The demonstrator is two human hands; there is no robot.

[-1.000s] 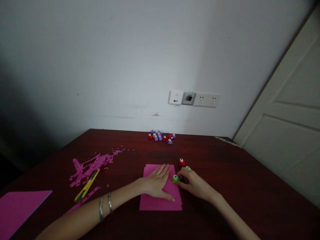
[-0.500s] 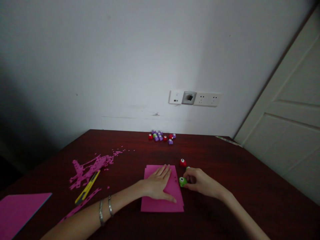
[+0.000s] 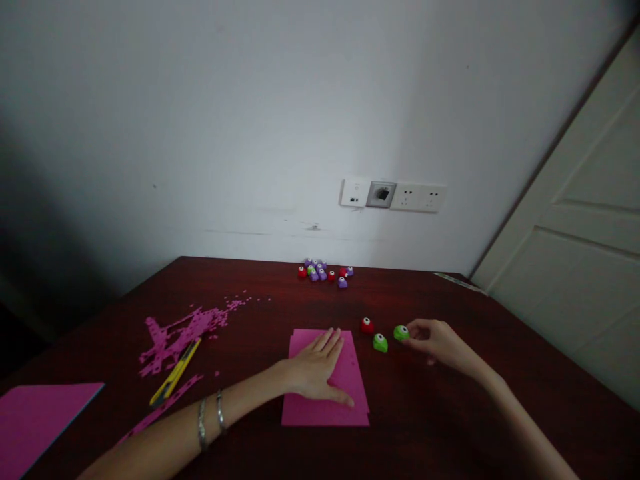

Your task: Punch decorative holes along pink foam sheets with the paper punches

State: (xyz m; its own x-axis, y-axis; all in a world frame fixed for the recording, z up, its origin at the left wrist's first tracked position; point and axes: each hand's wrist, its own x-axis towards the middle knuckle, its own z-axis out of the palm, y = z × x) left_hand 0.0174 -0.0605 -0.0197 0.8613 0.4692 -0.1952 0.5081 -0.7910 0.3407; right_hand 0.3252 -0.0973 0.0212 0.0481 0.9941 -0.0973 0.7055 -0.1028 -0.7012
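My left hand [image 3: 315,373] lies flat with fingers spread on a small stack of pink paper [image 3: 300,412]. A few tiny punched marks show near the paper's right edge. Off to the right, my right hand [image 3: 443,343] grips a green craft punch [image 3: 401,333] between thumb and fingers, on or just above the table. A second green craft punch [image 3: 380,343] sits between that hand and the paper, and a red craft punch [image 3: 367,325] stands just behind it. Both are untouched.
Several purple, red and green punches [image 3: 320,272] cluster at the table's back edge. On the left lie pink paper scraps [image 3: 200,327], a yellow utility knife [image 3: 176,373] and a punched pink strip [image 3: 165,408]. A larger pink sheet [image 3: 45,420] lies at the left front.
My right hand has moved right and slightly back, away from the paper, carrying a green punch with it. The other green punch is now fully in view. My left hand stays put.
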